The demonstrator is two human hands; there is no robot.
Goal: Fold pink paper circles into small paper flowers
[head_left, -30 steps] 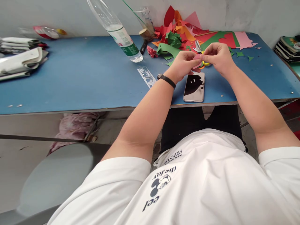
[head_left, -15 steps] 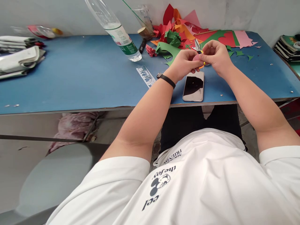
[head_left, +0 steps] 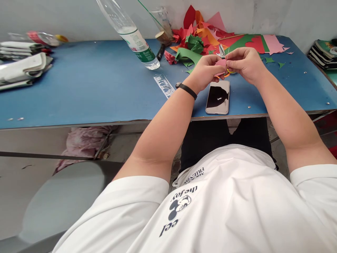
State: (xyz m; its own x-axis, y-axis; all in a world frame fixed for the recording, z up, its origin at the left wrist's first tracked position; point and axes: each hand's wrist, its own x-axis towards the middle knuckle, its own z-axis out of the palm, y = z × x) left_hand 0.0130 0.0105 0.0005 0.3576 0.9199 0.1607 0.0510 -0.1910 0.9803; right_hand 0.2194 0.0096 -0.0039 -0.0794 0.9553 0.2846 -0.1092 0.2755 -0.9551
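Note:
Between the fingers of my left hand (head_left: 206, 71) is a small pink paper piece (head_left: 221, 64). My right hand (head_left: 243, 63) is closed at the right edge of that paper, pinching a thin strand or wire too fine to make out fully. Scissors (head_left: 222, 51) with yellow handles lie on the table just behind the hands, their blades pointing away and the handles partly hidden by my fingers. Below the hands a phone (head_left: 217, 97) rests near the front edge. A clear stencil ruler (head_left: 163, 85) lies left of my left wrist.
Red, orange and green paper scraps (head_left: 194, 44) are heaped at the back of the blue table (head_left: 92, 84). A tall bottle (head_left: 139, 45) stands left of them. Folded papers (head_left: 22, 72) lie far left, books (head_left: 325, 54) far right. A grey chair (head_left: 63, 196) is at lower left.
The pink paper shows more between my hands and has shifted slightly left. My right hand has turned a little, its fingers now lower and closer together.

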